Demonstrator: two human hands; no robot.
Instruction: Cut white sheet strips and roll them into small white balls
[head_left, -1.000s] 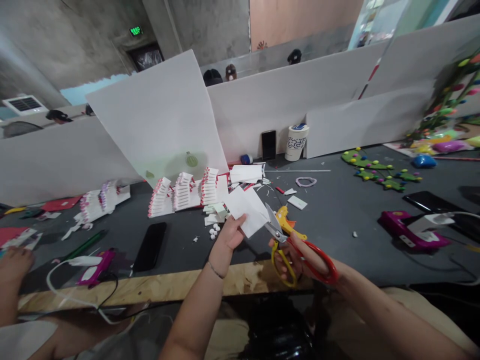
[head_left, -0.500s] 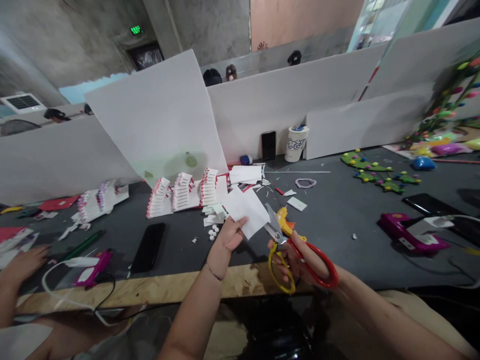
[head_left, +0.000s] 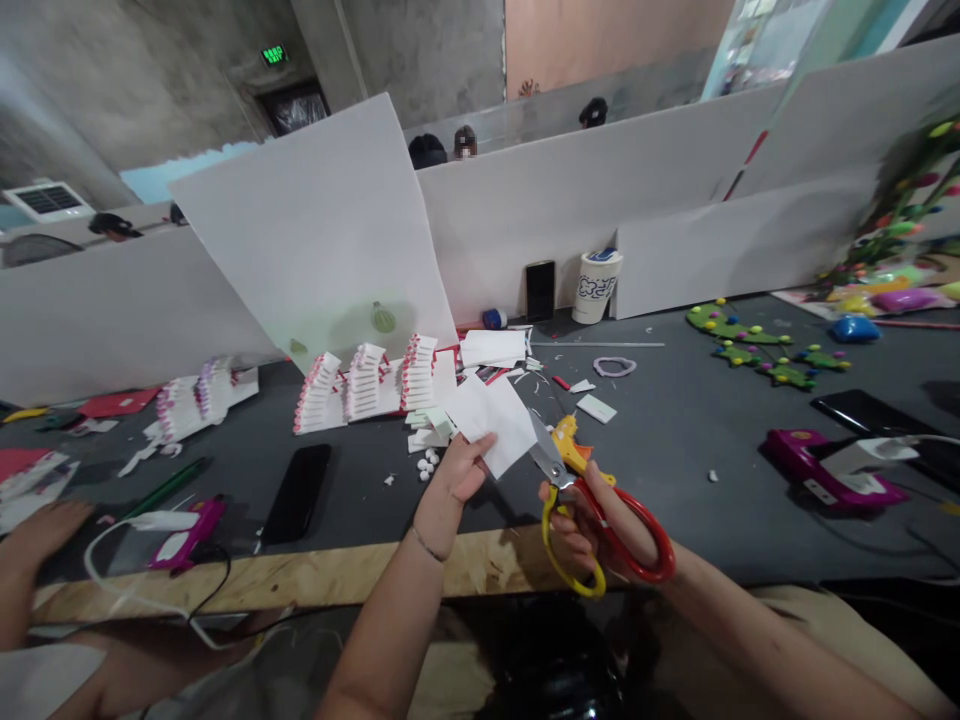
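Pinched in my left hand [head_left: 463, 467] is a sheet of white paper [head_left: 496, 420], held above the table by its near edge. My right hand [head_left: 592, 520] grips a pair of scissors [head_left: 556, 470] with one red and one yellow handle. The scissor blades lie close together against the right edge of the paper; I cannot tell whether they are cutting into it. Just beyond the scissors lies a yellow glue gun [head_left: 570, 440]. Small white balls [head_left: 427, 463] and cut paper pieces [head_left: 430, 430] sit near my left hand.
Fan-shaped white pieces with red tips [head_left: 365, 382] stand at the back beside a leaning white board [head_left: 315, 220]. A black phone [head_left: 298, 493] and a purple power strip [head_left: 187, 535] lie left. A paper cup [head_left: 597, 287] stands behind. Another person's hand [head_left: 56, 525] rests far left.
The scissors' blades have come closer together, and the yellow handle has shifted slightly down and right. The paper and my left hand stay nearly still.
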